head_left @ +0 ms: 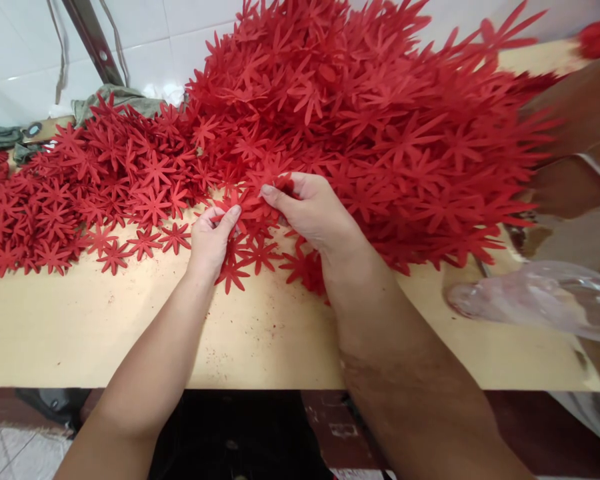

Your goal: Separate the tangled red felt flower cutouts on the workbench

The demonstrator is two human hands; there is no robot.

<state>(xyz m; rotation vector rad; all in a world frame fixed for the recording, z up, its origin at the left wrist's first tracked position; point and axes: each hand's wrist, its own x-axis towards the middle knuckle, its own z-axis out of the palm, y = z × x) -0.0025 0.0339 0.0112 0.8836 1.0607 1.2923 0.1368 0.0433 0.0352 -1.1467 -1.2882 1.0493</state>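
Observation:
A big heap of red star-shaped cut-outs covers the back of a pale wooden table, with a flatter spread to the left. My left hand and my right hand meet at the near edge of the heap. Both pinch the same red cut-out between thumb and fingers. More loose cut-outs lie under and around both hands.
A crumpled clear plastic bag lies at the table's right edge. Another person's arm reaches in at the upper right. Grey-green cloth and a metal bar sit against the white tiled wall behind.

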